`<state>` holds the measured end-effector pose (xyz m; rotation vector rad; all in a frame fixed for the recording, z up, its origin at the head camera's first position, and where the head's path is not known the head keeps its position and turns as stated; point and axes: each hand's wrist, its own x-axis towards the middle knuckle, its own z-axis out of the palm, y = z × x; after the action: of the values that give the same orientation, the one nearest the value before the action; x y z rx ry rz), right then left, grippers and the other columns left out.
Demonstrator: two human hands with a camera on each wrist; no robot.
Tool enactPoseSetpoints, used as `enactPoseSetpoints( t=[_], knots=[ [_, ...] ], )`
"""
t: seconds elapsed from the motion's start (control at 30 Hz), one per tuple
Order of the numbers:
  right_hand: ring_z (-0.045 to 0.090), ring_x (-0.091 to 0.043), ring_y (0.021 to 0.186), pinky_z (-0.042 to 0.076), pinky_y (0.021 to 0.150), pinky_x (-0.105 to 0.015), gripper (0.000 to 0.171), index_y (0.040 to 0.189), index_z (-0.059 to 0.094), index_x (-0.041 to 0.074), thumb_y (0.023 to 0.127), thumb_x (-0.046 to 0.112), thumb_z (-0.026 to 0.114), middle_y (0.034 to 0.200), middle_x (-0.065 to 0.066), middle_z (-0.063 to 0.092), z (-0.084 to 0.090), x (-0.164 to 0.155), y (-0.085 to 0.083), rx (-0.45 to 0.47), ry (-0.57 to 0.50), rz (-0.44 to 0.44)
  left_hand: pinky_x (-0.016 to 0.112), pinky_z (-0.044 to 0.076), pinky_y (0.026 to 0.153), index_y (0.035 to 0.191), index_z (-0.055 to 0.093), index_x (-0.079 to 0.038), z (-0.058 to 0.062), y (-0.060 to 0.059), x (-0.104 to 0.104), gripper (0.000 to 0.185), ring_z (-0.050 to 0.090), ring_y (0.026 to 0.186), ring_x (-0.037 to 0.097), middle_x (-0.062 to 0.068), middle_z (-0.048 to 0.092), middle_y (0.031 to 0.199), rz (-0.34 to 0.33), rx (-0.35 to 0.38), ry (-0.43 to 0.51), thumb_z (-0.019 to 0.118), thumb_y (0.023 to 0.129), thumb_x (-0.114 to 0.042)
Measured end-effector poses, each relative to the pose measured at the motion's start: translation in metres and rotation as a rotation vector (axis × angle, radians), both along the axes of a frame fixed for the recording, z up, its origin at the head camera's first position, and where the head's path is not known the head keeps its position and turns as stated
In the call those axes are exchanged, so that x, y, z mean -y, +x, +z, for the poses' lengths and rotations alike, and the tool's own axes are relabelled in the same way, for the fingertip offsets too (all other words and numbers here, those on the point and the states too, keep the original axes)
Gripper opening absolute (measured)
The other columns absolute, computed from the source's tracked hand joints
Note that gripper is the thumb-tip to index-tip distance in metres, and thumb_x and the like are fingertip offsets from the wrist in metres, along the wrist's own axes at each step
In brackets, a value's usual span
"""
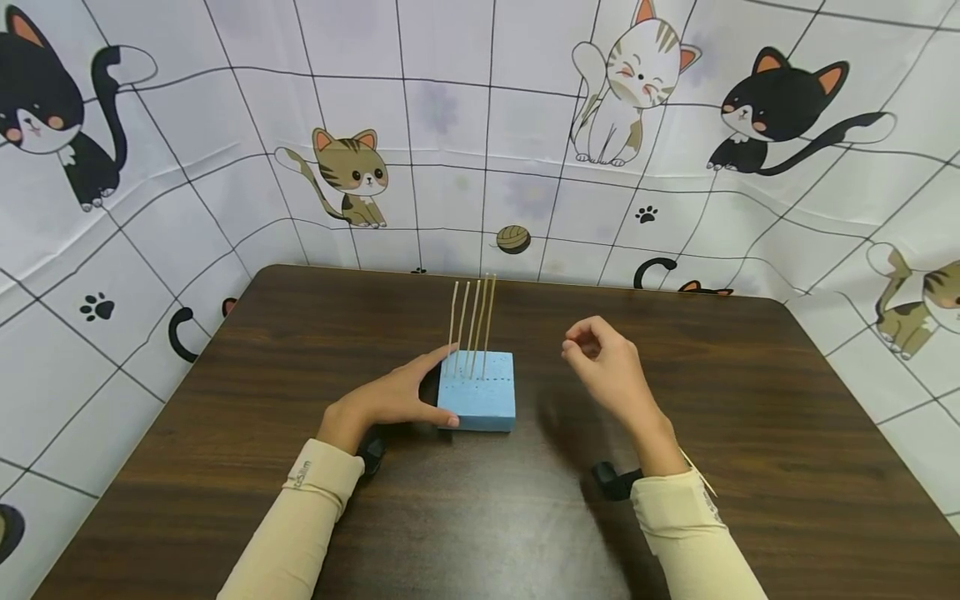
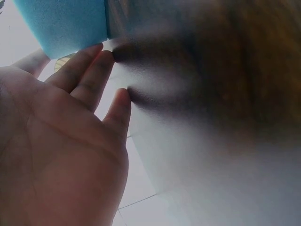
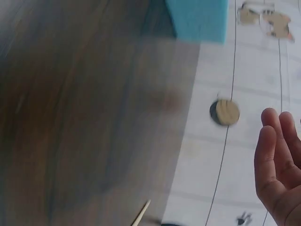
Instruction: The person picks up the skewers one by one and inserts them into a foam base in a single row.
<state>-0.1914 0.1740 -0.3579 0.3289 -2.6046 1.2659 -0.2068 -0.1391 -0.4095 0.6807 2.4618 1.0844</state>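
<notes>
**Ann:** Centre of the head view, left hand (image 1: 390, 400) flat against the left side of the blue foam block (image 1: 477, 389), fingers straight along its far edge, thumb on the near corner.

**Bo:** Confirmed from the left wrist camera: straight fingers (image 2: 89, 70) meet the block (image 2: 66, 23) at the upper left of the frame, palm open.

**Ann:** Right hand (image 1: 609, 371) hangs in the air right of centre, apart from the block, fingers loosely curled with the tips close to the thumb. I see nothing between them.

**Bo:** Right wrist view shows only fingertips (image 3: 277, 155) at the lower right edge, relaxed and empty, with the block (image 3: 200, 19) at the top.

**Ann:** Outward now: thin wooden sticks (image 1: 472, 325) stand upright in a row along the block's far edge, just right of the left fingertips.

**Bo:** Block sits mid-table on the dark wooden table (image 1: 750, 433). Behind it, the cat-print backdrop (image 1: 525, 125) wraps all around.

**Ann:** One more stick tip (image 3: 141, 213) pokes in at the bottom of the right wrist frame.
</notes>
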Motion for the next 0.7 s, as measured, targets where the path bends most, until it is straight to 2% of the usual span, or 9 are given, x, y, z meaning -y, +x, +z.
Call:
enactPoseSetpoints(
  t=[0.2, 0.4, 0.7],
  knots=[
    [0.064, -0.019, 0.080, 0.049, 0.065, -0.028, 0.009, 0.100, 0.061, 0.009, 0.094, 0.015, 0.061, 0.090, -0.006, 0.069, -0.007, -0.033, 0.001, 0.053, 0.053, -0.074, 0.060, 0.021, 0.112, 0.156, 0.011, -0.031, -0.004, -0.001, 0.001, 0.109, 0.013, 0.147, 0.027, -0.002, 0.010, 0.162, -0.001, 0.004, 0.014, 0.079, 0.074, -0.052],
    [0.062, -0.025, 0.086, 0.048, 0.070, -0.031, 0.015, 0.105, 0.060, 0.007, 0.096, 0.020, 0.059, 0.096, -0.010, 0.068, -0.013, -0.057, 0.003, 0.157, 0.074, -0.113, 0.059, 0.022, 0.112, 0.156, 0.010, -0.035, -0.006, -0.003, 0.002, 0.109, 0.013, 0.147, 0.025, -0.004, 0.010, 0.161, 0.003, 0.006, 0.008, 0.079, 0.073, -0.054],
    [0.058, -0.022, 0.083, 0.046, 0.070, -0.033, 0.018, 0.105, 0.062, 0.002, 0.095, 0.017, 0.057, 0.095, -0.012, 0.065, -0.025, -0.096, 0.010, 0.239, 0.234, -0.125, 0.058, 0.022, 0.113, 0.155, 0.011, -0.036, -0.007, -0.005, 0.001, 0.108, 0.014, 0.147, 0.023, -0.006, 0.011, 0.161, 0.004, 0.004, 0.022, 0.079, 0.073, -0.054]
  ],
)
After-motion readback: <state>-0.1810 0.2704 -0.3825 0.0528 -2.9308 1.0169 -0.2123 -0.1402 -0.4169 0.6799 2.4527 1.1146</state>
